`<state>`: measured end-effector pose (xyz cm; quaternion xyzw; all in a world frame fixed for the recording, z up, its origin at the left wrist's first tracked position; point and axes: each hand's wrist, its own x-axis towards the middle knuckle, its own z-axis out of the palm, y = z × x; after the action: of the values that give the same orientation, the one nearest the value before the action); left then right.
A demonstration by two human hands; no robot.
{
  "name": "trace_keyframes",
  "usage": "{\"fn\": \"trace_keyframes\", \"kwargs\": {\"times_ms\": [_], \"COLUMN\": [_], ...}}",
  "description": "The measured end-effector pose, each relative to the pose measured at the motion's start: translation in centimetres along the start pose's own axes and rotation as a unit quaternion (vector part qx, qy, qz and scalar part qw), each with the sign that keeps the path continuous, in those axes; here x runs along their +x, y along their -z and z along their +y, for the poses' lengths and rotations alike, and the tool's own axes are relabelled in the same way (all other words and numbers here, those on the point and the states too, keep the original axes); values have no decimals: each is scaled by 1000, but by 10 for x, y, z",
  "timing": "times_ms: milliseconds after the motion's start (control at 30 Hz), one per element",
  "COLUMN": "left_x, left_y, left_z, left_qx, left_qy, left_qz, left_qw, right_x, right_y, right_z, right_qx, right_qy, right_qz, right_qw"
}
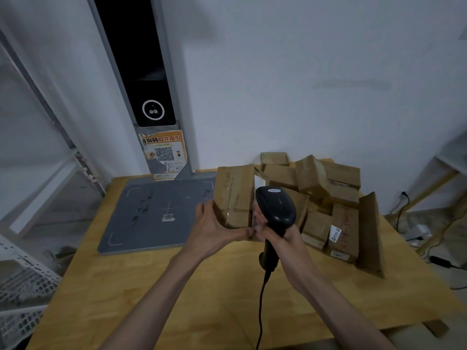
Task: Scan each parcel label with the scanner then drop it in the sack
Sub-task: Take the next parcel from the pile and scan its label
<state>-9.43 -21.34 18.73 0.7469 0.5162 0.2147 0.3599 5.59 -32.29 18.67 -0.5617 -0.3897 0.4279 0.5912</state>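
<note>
Left hand (214,227) gripping parcel (233,195) upright, mid-table | right hand (283,236) clasping scanner (275,205), touching parcel's right face | label (259,183) there.

There is one view only, from a wide-angle camera on the person's head. It looks forward and steeply down over the wooden counter (126,286), with both forearms running up from the bottom edge toward the middle. The left hand (214,229) and right hand (283,236) sit near frame centre, close to the lens. The white wall (303,72) fills the upper half, facing the camera. Straight lines bow toward the edges, as at the shelf frame (38,102) on the left.
</note>
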Motion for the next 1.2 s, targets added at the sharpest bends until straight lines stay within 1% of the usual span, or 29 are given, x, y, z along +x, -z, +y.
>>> {"fn": "trace_keyframes", "kwargs": {"times_ms": [67,133,233,367,500,567,633,733,900,1067,1200], "left_x": [3,4,5,6,5,6,10,16,22,24,25], "left_y": [0,1,2,6,15,19,25,35,42,37,34], "left_z": [-1,-1,-3,-5,-7,-8,-8,-5,0,2,2], "left_qx": [38,45,16,-55,-131,-146,-153,-140,-119,-125,-116], "left_qy": [-6,-5,-4,-7,8,4,-3,-23,-51,-74,-88], "left_qz": [2,-1,-7,-3,18,40,62,93,121,125,121], "left_qw": [999,999,1000,998,991,989,986,986,984,982,982], "right_x": [0,-1,-1,4,10,12,13,14,12,8,4], "right_y": [1,1,2,10,23,33,42,48,46,43,42], "right_z": [3,5,5,-3,-12,-14,-18,-26,-38,-47,-48], "right_qx": [-10,-16,-19,-26,-2,-6,-17,-45,-35,-2,-12], "right_qy": [-5,-8,-12,-10,-17,-25,-34,-50,-80,-109,-106], "right_qz": [7,12,13,-20,27,42,27,-19,-65,-104,-122], "right_qw": [1000,1000,1000,999,999,999,999,998,994,989,987]}}
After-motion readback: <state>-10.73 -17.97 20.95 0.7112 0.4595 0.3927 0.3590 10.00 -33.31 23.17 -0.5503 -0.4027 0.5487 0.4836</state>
